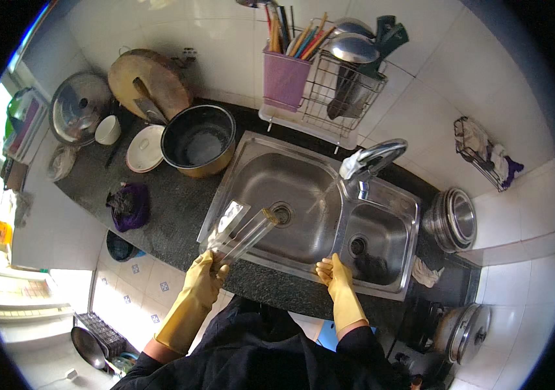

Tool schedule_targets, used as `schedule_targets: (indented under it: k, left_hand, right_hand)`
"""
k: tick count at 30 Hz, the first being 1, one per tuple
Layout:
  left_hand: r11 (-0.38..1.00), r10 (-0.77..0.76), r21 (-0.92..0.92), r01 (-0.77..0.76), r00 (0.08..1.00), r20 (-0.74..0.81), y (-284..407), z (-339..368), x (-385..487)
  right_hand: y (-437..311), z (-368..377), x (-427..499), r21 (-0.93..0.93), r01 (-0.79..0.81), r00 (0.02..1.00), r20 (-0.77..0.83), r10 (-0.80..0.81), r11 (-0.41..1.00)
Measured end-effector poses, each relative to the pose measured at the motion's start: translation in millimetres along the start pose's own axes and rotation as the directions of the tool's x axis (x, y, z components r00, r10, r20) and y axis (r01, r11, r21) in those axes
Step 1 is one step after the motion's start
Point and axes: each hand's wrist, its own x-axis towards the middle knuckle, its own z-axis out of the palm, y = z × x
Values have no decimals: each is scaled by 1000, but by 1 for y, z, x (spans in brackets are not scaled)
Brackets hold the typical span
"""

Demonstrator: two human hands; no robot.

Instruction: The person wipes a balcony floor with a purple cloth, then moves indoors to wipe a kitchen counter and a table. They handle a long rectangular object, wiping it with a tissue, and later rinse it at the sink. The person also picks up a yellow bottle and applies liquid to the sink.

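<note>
Both of my hands wear yellow rubber gloves. My left hand (204, 278), over the counter in front of the sink's left basin, grips a clear glass or plastic tube (248, 236) with a yellowish far end. A shiny, clear flat piece (231, 219) sticks out beside it from the same hand; whether the two are joined cannot be told. Both point up and away over the steel double sink (253, 146). My right hand (338, 282) is at the sink's front rim, between the two basins, its fingers curled with nothing visible in them. A thin stream of water (324, 197) falls from the faucet (380, 151).
Left of the sink stand a black-lined pot (199, 139), a lidded white dish (145, 148), a white cup (108, 130) and a dark purple bag (131, 207). A purple utensil holder (285, 80) and wire rack (326, 105) are behind. Stacked steel bowls (453, 219) sit at right.
</note>
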Motion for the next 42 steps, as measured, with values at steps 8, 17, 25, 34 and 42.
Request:
schedule_targets:
  k: [8,17,25,34,42]
  left_hand:
    - [999,32,34,-32,999,0,3,23,0]
    - [994,-8,111,3,999,42,13,19,1]
    - [844,151,508,-172,985,82,17,68,51]
    - [789,-62,608,87,996,-62,-67,81,217]
    - [588,-55,808,21,998,14,-140,29,299]
  right_hand:
    - [4,-5,4,21,32,999,26,-33,999]
    - [6,-2,-7,45,33,999,15,-33,998]
    - [6,-2,-10,79,57,998,-23,-56,995]
    - [-2,8,-25,-12,69,993,-94,-70,998]
    - [1,10,-21,-4,51,993,-109,-51,999]
